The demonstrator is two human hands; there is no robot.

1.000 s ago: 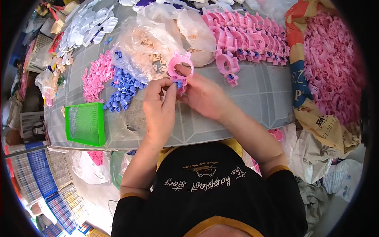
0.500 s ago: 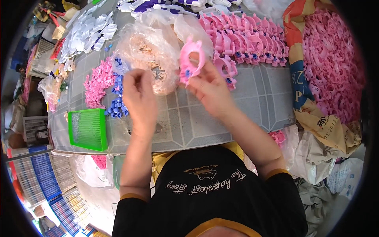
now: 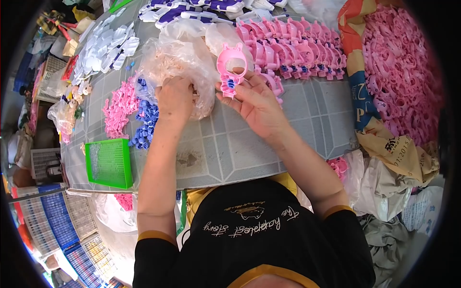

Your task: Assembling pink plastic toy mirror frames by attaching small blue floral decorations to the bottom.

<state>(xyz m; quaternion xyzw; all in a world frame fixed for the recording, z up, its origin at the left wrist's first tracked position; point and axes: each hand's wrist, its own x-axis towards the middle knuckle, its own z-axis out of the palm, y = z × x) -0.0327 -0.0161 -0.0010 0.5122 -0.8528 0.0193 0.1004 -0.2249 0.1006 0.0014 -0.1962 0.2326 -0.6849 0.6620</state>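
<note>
My right hand is closed on a pink plastic frame with two ears, a round opening and a small blue piece fixed low on it. The frame stands upright above the table. My left hand dips into a clear plastic bag of small beige parts. Its fingers are curled, and their tips are hidden among the parts. Beside that hand lie a pile of blue parts and a pile of pink parts.
Rows of pink frames stand at the back right, near a large sack filled with pink pieces. White pieces lie at the far left. A green basket sits at the front left edge of the grey table.
My left hand has gone from the bag's near left side into the beige parts. The pink frame in my right hand has turned to face me more squarely.
</note>
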